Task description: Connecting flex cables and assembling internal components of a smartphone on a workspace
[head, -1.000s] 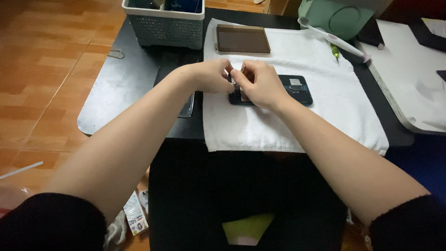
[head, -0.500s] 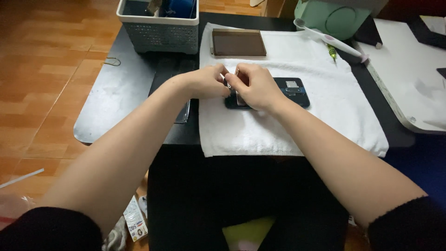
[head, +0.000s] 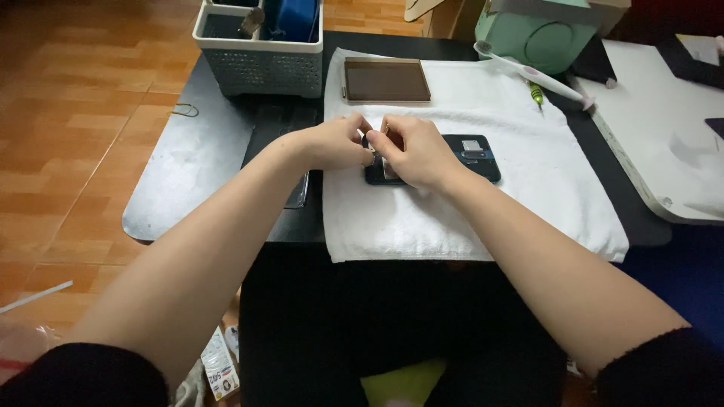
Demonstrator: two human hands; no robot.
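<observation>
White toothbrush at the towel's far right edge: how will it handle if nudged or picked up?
The white toothbrush looks thin and long, so probably light and fairly stiff. It lies partly on the white towel, whose nap should damp sliding. Its head end reaches past the towel's edge, so a nudge there may pivot it.

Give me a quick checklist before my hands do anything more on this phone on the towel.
1. Dark phone lies flat on the white towel: ok.
2. Left hand and right hand both at the phone's left end: ok.
3. What the fingertips pinch: cannot tell, too small.
4. Brown tray lies apart from the hands: ok.
5. Green screwdriver on the towel, untouched: ok.
</observation>
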